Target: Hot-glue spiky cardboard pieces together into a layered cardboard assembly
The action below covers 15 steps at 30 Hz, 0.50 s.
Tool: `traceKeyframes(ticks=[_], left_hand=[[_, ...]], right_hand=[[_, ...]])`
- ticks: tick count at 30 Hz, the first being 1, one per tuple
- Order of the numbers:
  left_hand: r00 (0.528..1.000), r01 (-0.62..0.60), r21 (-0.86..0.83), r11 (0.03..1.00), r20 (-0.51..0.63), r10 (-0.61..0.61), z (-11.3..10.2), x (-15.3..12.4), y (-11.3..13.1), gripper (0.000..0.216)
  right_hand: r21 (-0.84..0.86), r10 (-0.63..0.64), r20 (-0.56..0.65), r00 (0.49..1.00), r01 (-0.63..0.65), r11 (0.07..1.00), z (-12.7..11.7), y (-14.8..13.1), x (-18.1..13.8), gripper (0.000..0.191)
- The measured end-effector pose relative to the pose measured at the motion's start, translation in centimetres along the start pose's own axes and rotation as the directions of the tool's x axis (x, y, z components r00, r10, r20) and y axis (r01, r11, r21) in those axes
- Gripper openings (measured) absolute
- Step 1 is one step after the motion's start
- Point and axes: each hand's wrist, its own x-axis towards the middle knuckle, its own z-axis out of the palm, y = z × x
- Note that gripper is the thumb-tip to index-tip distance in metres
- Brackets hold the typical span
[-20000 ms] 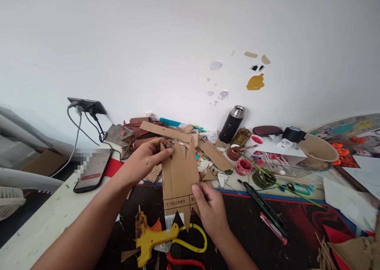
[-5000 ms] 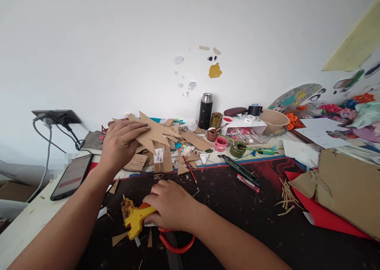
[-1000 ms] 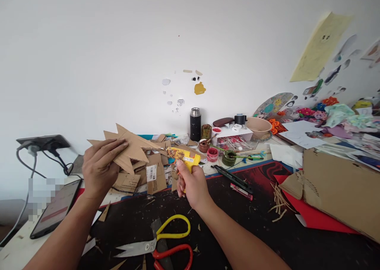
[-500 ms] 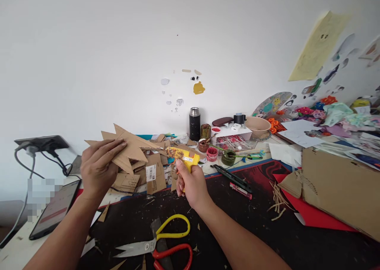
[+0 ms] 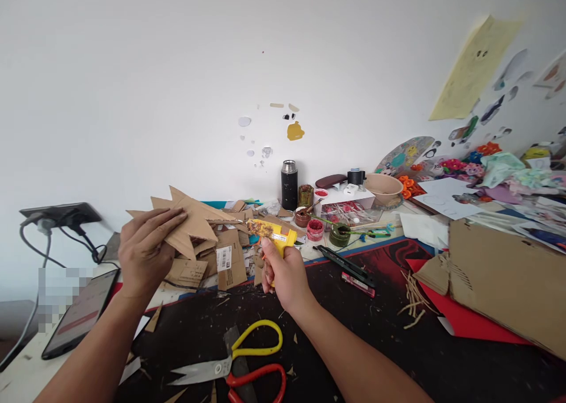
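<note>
My left hand point(image 5: 150, 246) grips a jagged cardboard cutout point(image 5: 198, 217) with several pointed tips, fingers laid across its face and the thumb hidden behind. My right hand point(image 5: 287, 273) is wrapped round the handle of a yellow glue gun point(image 5: 276, 235). Its stained nozzle end points left, close to the cutout's long right tip; whether they touch I cannot tell. Below, on the dark mat point(image 5: 345, 338), lie scissors point(image 5: 221, 369) with one yellow and one red handle, blades pointing left.
Cardboard scraps point(image 5: 232, 258) pile up behind my hands. A black flask point(image 5: 289, 184), a red paint jar point(image 5: 315, 230) and a green paint jar point(image 5: 339, 235) stand at the back. A black utility knife point(image 5: 347, 266) lies right. A large cardboard sheet point(image 5: 508, 285) covers the right side; a phone point(image 5: 82, 314) lies left.
The cutout's lower edge has tilted very slightly in my left hand. My right hand and the glue gun hold almost the same place, and the whole view has shifted a touch.
</note>
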Motion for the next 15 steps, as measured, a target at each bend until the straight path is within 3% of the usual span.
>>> traceKeyframes(ticks=[8, 15], left_hand=[[0.999, -0.036, 0.012, 0.999, 0.001, 0.036, -0.02, 0.05, 0.05, 0.053], [0.999, 0.035, 0.004, 0.999, 0.010, -0.035, -0.01, 0.12, 0.29, 0.049]], right_hand=[[-0.008, 0.007, 0.003, 1.000, -0.007, 1.000, -0.09, 0.07, -0.01, 0.069], [-0.007, 0.014, 0.012, 1.000, -0.014, 1.000, -0.09, 0.26, -0.02, 0.068]])
